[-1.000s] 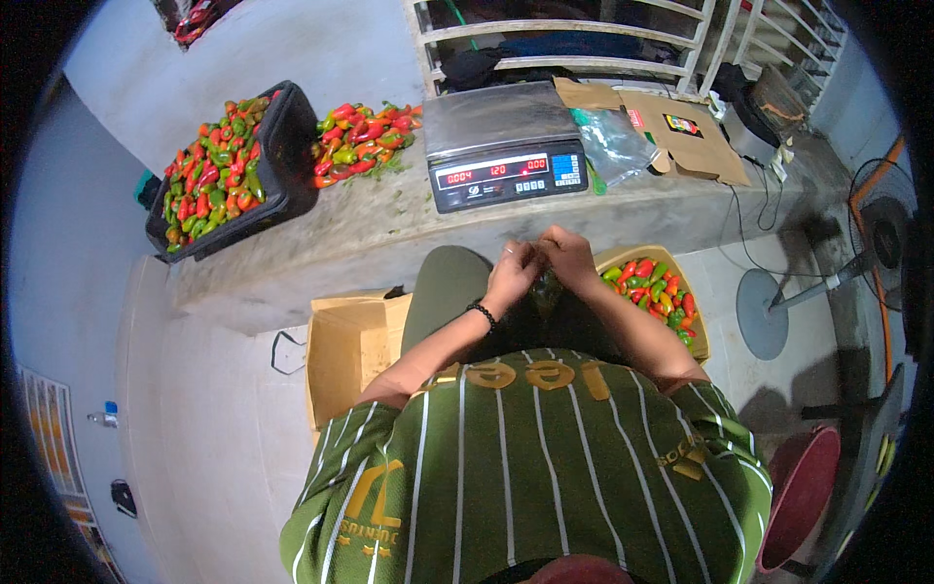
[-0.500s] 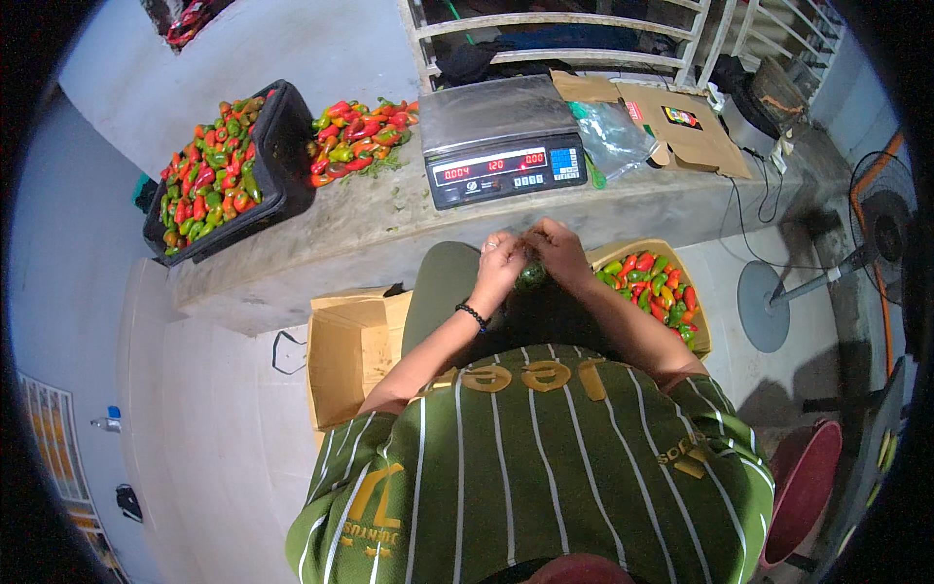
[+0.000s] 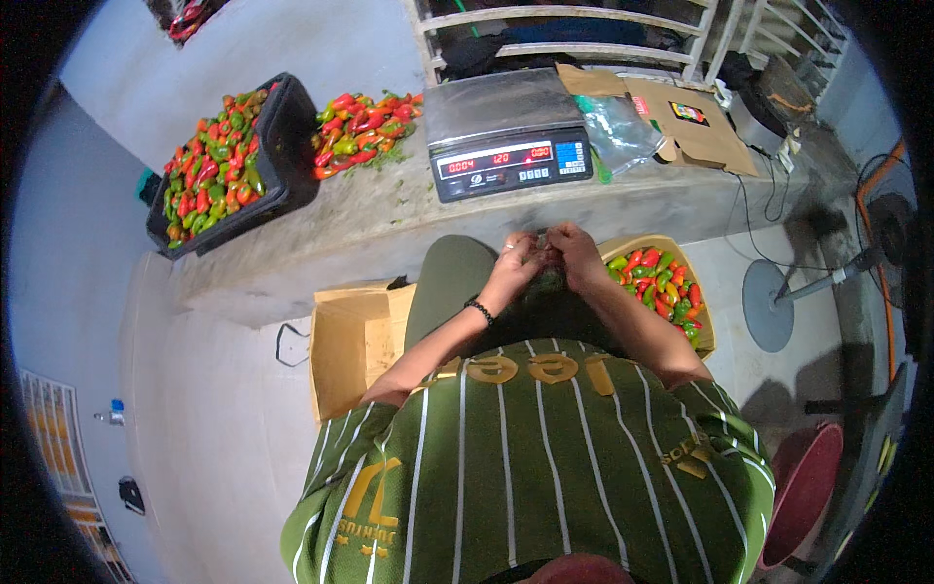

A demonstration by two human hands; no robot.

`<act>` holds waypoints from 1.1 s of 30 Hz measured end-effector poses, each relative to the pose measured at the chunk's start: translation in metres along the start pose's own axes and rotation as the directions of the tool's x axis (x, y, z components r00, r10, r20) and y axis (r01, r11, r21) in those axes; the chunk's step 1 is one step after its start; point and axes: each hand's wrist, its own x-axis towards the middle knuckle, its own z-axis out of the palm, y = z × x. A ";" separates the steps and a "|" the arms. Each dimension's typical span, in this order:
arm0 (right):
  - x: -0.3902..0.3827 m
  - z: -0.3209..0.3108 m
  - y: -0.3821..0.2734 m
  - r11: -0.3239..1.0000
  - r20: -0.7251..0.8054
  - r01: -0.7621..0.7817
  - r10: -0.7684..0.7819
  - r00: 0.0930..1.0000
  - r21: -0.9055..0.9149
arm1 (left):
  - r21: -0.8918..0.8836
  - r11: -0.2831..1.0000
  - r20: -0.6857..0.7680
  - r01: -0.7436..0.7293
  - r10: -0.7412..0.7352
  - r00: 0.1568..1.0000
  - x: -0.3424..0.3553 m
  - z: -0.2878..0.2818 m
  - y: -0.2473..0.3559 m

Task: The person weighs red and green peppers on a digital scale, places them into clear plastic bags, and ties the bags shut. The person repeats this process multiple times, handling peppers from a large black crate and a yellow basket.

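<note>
My left hand and my right hand meet above my lap, fingers closed in pinches close to each other. Between and just below them hangs a small, shiny dark green bundle, which looks like a plastic bag with its top gathered in my fingers. Its contents are too dark to make out. Beyond the hands, a digital scale with a bare metal plate stands on the concrete ledge. By my right forearm sits a cardboard box of red and green peppers.
A tilted black crate full of peppers and a loose pepper pile lie on the ledge at left. A clear plastic bag and flattened cardboard lie right of the scale. An opened box, a fan and a red bucket surround me.
Both hands have shifted slightly right with the bundle, staying close together. Less of the bundle shows below the fingers. The view has turned a little.
</note>
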 end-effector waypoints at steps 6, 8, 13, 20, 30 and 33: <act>-0.010 0.006 -0.011 0.724 0.096 0.320 -0.333 0.938 -0.611 | 0.287 0.938 0.052 -0.196 0.189 0.981 0.000 -0.003 0.018; -0.021 0.019 -0.014 0.464 0.293 0.502 -0.452 0.842 -0.730 | 0.150 0.989 -0.050 -0.009 0.017 0.999 -0.010 -0.011 0.033; -0.040 0.069 -0.042 0.284 0.527 0.879 -0.715 0.460 -0.383 | 0.382 0.922 -0.178 -0.071 0.148 0.973 -0.040 -0.065 0.091; -0.022 -0.036 -0.034 0.075 0.634 0.773 -0.527 0.567 -0.629 | 0.296 0.913 -0.654 0.280 -0.020 0.756 -0.126 -0.172 0.080; -0.149 -0.376 0.139 -0.155 -0.469 -0.446 0.167 0.867 -0.881 | -0.001 0.367 -0.776 0.930 -0.587 0.231 -0.282 -0.238 -0.084; -0.182 -0.425 0.213 -0.062 -0.485 -0.481 0.144 0.863 -0.874 | 0.118 0.150 -0.797 0.982 -0.575 0.184 -0.281 -0.220 -0.101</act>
